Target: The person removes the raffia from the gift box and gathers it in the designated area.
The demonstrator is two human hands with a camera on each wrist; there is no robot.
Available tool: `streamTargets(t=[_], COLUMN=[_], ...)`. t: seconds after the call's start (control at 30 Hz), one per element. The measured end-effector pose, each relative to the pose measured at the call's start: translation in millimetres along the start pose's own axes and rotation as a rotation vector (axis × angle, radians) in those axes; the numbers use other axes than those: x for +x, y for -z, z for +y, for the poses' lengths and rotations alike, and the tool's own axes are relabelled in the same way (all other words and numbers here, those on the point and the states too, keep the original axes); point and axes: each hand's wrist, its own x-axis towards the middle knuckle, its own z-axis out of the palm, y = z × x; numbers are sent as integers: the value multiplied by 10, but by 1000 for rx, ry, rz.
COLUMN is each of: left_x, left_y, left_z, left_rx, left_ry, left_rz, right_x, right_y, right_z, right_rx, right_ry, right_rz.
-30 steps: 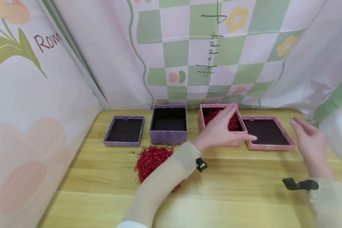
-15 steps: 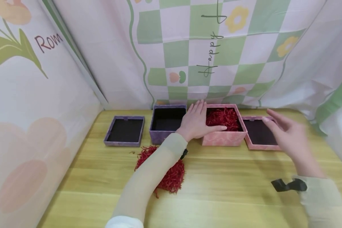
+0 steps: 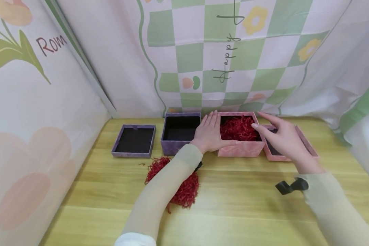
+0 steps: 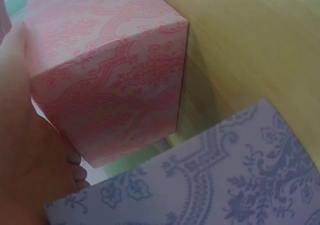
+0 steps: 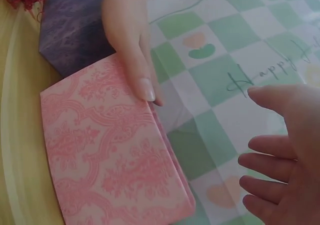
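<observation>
A pink patterned box (image 3: 243, 149) stands at the back of the table with red shredded paper (image 3: 238, 128) inside. My left hand (image 3: 207, 135) rests along the box's left rim, its fingers straight and its thumb over the front edge. In the left wrist view, that hand (image 4: 30, 150) lies against the pink box (image 4: 115, 85). My right hand (image 3: 284, 138), fingers spread and holding nothing, hovers at the box's right rim above the pink lid (image 3: 276, 158). The right wrist view shows this hand (image 5: 285, 155) apart from the box (image 5: 110, 150).
Directly left of the pink box stands a purple box (image 3: 169, 147) with a dark interior. Its purple lid (image 3: 133, 140) lies farther left, inside up. A pile of red shredded paper (image 3: 184, 193) sits on the wooden table (image 3: 233, 205), partly behind my left forearm. A patterned curtain (image 3: 190, 58) hangs behind.
My left hand has moved left from over the pink box to its left rim. The right hand has come in from the right to the box's right side.
</observation>
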Motion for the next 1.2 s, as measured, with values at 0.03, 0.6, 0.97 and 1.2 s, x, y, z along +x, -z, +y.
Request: streamTargets(t=[0.03,0.6,0.97,1.2], left_x=[4,-32,-63,-108], left_y=[1,37,43,65], left_z=[1,37,24,16], left_rx=[7,53,30,11], left_ry=[3,-2,5,-4], left_rz=[-4,-1,-7,11], right_x=[51,765,850,893], right_y=[-28,-592,-719,-787], right_z=[-16,21,101,162], right_rx=[-7,-178,-204,-240], right_ry=[4,88,58,77], right_rz=[-22,-371,-404,-445])
